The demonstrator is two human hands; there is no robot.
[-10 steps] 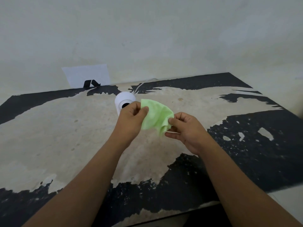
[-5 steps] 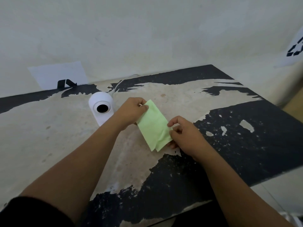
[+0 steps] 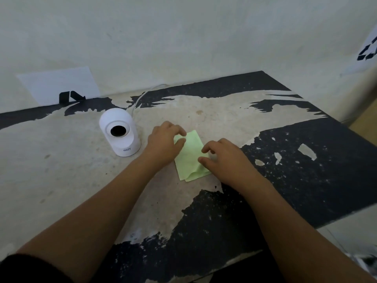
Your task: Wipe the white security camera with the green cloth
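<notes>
Cloth: you have one green cloth (image 3: 190,158), folded and lying flat on the table (image 3: 61,180), about midway between its left and right edges and nearer the back edge than the front.
Camera: one white security camera (image 3: 119,131) stands upright toward the back-left of the table, lens facing you, a white cable (image 3: 140,97) running from behind it to the back edge.
Hands: two. Your left hand (image 3: 163,145) rests on the cloth's left edge, thumb and fingertips curled over its far corner; your right hand (image 3: 224,158) lies over its right side, fingers loosely bent and pressing down. Neither hand lifts the cloth.
Change: half a second ago you held the cloth pinched up between both hands; now it lies on the table under them.
Cloth to camera: the cloth lies to the right of the camera, apart from it, with your left hand between the two.
Wall: one white sheet with a black mark (image 3: 59,86) leans at the back-left.
</notes>
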